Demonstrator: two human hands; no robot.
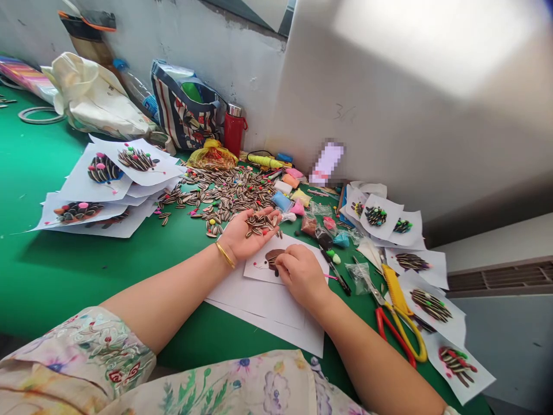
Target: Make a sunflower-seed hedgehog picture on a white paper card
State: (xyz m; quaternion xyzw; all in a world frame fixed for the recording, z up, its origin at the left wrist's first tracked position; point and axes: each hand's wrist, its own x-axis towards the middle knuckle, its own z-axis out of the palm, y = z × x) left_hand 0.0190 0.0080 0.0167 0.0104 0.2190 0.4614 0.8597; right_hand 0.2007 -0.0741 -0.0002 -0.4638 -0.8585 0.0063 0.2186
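My left hand (250, 233) is palm up, fingers stretched out, with a small heap of striped sunflower seeds (261, 223) on it. Below it lies a white card (254, 272) bearing a brown clay hedgehog (273, 259) with a pale snout and a few seeds on its body. My right hand (305, 274) pinches at the hedgehog's right side; whatever is between thumb and finger is hidden. Larger white sheets (276, 311) lie under the card. A wide spread of loose seeds (233, 193) covers the green table beyond my left hand.
Finished hedgehog cards are piled at left (73, 184) and lined up at right (421, 262). Scissors (404, 328), a yellow comb (394, 288) and a black pen (339, 276) lie right of my hand. Coloured clay packs (283, 200), a red bottle (233, 129) and bags (184, 106) stand behind.
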